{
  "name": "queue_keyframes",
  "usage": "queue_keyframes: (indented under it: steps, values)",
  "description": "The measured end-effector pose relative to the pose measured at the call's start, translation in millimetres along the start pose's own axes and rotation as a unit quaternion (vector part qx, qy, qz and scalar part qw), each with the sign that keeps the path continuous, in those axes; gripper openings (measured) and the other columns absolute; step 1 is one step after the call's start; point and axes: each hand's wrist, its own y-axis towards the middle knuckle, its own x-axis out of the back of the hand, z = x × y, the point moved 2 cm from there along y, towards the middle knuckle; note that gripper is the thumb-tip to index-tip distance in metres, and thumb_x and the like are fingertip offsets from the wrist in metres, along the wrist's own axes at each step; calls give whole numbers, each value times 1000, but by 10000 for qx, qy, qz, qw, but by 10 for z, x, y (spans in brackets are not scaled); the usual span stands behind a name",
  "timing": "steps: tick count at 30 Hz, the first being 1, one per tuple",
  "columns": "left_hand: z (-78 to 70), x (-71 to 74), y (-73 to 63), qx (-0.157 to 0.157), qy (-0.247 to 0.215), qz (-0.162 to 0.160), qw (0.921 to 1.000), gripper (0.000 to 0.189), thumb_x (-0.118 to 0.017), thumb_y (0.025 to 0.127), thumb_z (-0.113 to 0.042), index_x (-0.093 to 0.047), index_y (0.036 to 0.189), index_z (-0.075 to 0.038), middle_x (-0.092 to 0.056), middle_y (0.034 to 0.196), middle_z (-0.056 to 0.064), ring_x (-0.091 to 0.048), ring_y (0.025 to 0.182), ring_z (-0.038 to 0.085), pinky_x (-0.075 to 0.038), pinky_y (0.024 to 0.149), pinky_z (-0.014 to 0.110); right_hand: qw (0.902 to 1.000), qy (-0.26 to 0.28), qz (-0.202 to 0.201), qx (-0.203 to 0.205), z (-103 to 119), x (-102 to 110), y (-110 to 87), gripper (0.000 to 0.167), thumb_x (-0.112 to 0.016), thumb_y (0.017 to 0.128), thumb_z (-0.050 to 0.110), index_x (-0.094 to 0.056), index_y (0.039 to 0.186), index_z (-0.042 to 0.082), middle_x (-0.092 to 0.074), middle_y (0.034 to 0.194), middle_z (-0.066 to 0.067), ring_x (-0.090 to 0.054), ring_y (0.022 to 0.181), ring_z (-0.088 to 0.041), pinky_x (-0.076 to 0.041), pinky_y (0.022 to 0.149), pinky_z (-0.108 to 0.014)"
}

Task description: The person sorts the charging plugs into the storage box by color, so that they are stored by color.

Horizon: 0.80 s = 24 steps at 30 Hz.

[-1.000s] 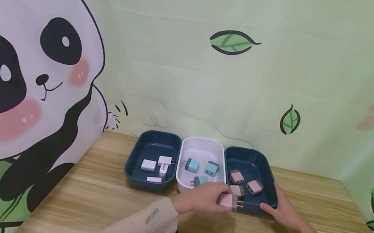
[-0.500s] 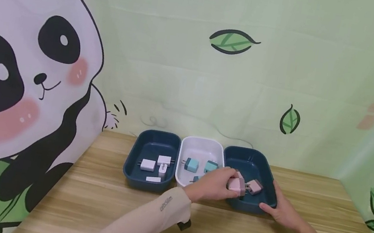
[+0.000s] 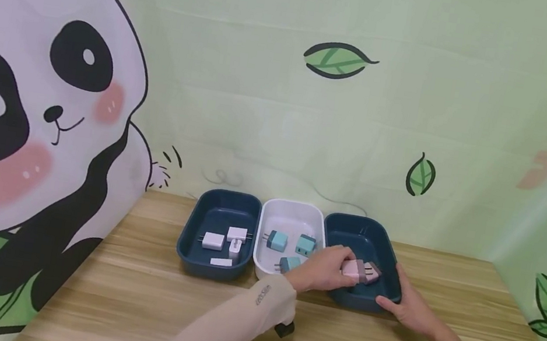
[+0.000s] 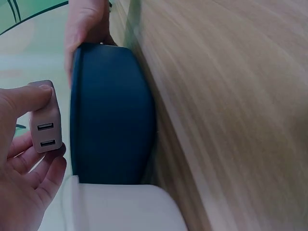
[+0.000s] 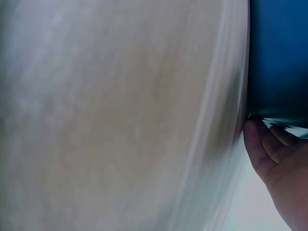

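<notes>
Holding over the tray: from the head view, the left hand (image 3: 323,269) pinches a pink charger (image 3: 358,270) above the right-hand blue tray (image 3: 349,231), prongs pointing right, the tray itself on the wooden table (image 3: 126,302).
Steadying: the right hand (image 3: 409,308) rests against the tray's near right corner, fingers laid along the rim rather than wrapped round anything.
Neighbours: a white tray (image 3: 293,213) with teal chargers (image 3: 277,240) sits just beside it, then a second blue tray (image 3: 221,210) with white chargers (image 3: 213,240).
Risk, head view: other pink chargers likely lie under the hand, hidden; set down blind, this one could land on them and tip prongs-up.

Grip close up: in the left wrist view, the thumb (image 4: 24,98) presses the top of the charger (image 4: 44,118) and curled fingers (image 4: 41,163) cradle it from below, its two ports facing the camera.
Risk, left wrist view: the hold looks light, on the edges only; a slip would drop the charger against the tray wall (image 4: 113,115) or onto the table.

Bracing hand: in the right wrist view, mostly blur, fingertips (image 5: 257,139) touch the tray's blue edge (image 5: 279,57).
Risk, right wrist view: nothing is clasped, so a nudge could slide the tray.
</notes>
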Motion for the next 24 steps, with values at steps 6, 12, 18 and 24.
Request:
queue_keyframes:
  steps: [6, 12, 18, 24]
  values:
    - [5, -90, 48, 22, 158, 107, 9998, 35, -71, 85, -35, -59, 113, -16, -55, 94, -8, -49, 80, 6, -42, 67, 14, 10000, 32, -15, 8, 10, 2, 2, 101, -66, 89, 34, 8, 149, 1, -5, 151, -33, -13, 133, -54, -14, 101, -68]
    - [11, -150, 92, -134, 426, 278, 9986, 38, -72, 84, -36, -61, 114, -16, -56, 97, -8, -48, 82, 5, -41, 68, 12, 10000, 41, -8, 16, 5, 4, 10, 101, -66, 89, 34, 7, 149, 0, -5, 151, -33, -14, 134, -53, -14, 102, -67]
    - [26, -204, 142, -239, 530, 392, 9975, 37, -72, 84, -37, -62, 113, -17, -57, 98, -8, -48, 84, 5, -42, 68, 12, 10000, 41, -12, 67, 31, 7, 0, 101, -66, 88, 34, 7, 149, 1, -7, 151, -33, -16, 133, -53, -16, 101, -68]
    - [30, -249, 182, -246, 714, 499, 9959, 40, -70, 85, -39, -61, 117, -18, -58, 101, -8, -48, 86, 6, -43, 70, 13, 10000, 49, -4, 65, 21, 8, -6, 101, -65, 89, 35, 8, 150, 3, -6, 152, -31, -17, 133, -53, -16, 101, -68]
